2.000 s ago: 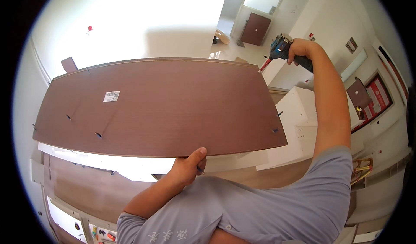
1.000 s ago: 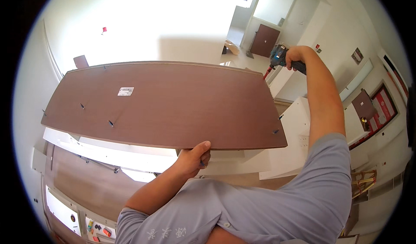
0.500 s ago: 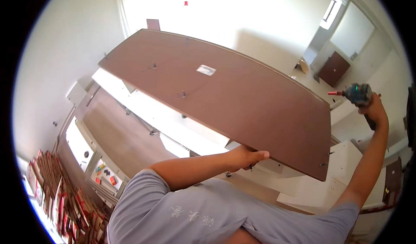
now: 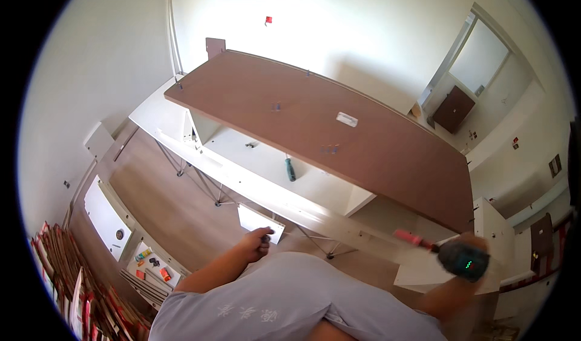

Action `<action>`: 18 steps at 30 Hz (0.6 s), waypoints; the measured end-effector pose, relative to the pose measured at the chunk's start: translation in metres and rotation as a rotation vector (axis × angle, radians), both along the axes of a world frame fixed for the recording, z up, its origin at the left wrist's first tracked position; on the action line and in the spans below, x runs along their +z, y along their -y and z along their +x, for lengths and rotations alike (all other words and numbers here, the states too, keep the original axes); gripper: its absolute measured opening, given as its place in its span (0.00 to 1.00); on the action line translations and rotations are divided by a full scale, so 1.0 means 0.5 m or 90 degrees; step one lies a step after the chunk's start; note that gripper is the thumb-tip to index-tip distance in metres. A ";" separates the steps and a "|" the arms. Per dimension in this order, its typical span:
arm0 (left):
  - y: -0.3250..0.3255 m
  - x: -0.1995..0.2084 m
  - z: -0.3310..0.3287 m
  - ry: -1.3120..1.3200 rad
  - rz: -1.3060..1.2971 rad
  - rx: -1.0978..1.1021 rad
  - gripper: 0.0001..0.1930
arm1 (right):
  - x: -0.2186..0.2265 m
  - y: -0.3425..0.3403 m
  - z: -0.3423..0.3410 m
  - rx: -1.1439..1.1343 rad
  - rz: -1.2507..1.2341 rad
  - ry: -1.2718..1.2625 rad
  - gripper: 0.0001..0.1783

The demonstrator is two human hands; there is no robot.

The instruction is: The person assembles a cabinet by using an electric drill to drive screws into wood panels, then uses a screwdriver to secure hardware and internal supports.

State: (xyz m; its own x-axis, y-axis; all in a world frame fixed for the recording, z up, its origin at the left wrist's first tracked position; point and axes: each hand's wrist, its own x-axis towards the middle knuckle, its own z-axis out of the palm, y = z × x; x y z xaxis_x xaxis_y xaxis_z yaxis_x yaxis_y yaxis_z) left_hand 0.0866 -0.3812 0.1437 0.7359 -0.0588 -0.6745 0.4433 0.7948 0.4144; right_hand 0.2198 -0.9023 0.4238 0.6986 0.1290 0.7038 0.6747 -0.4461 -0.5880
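My right hand (image 4: 477, 243) is wrapped around a cordless impact driver (image 4: 461, 262); my left hand (image 4: 256, 244) is curled, contents indeterminable. The brown panel (image 4: 375, 150) lies over the white cabinet carcass (image 4: 242, 185), unheld: a knock from the driver could shift or scratch it.

A long white worktop (image 4: 318, 186) stood on thin legs (image 4: 218, 191) above the brownish floor (image 4: 151, 174). On it lay a green-handled screwdriver (image 4: 290, 169) and, farther left, some small dark pieces (image 4: 250, 145); a white divider (image 4: 359, 201) rose from it, under the big brown panel (image 4: 399, 162).
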 end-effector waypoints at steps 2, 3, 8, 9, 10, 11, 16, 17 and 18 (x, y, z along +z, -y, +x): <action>-0.086 -0.044 -0.084 -0.046 -0.036 0.081 0.10 | -0.139 -0.106 -0.044 0.090 0.085 -0.244 0.25; -0.127 -0.065 -0.116 -0.062 -0.019 0.098 0.09 | -0.196 -0.158 -0.062 0.135 0.109 -0.348 0.26; -0.284 -0.039 -0.266 -0.176 0.050 0.166 0.08 | -0.364 -0.408 -0.076 0.300 0.155 -0.684 0.30; -0.310 -0.040 -0.283 -0.185 0.055 0.167 0.08 | -0.369 -0.457 -0.071 0.306 0.156 -0.735 0.30; -0.337 -0.042 -0.296 -0.189 0.060 0.173 0.07 | -0.395 -0.488 -0.067 0.280 0.178 -0.722 0.31; -0.364 -0.054 -0.304 -0.173 0.061 0.150 0.08 | -0.433 -0.514 -0.056 0.254 0.201 -0.703 0.32; -0.460 -0.144 -0.314 -0.087 0.034 0.078 0.09 | -0.584 -0.596 0.062 0.114 0.133 -0.619 0.31; -0.468 -0.164 -0.309 -0.095 0.023 0.090 0.09 | -0.603 -0.602 0.091 0.082 0.060 -0.616 0.30; -0.476 -0.180 -0.302 -0.101 0.014 0.108 0.10 | -0.586 -0.634 0.116 0.056 -0.013 -0.608 0.29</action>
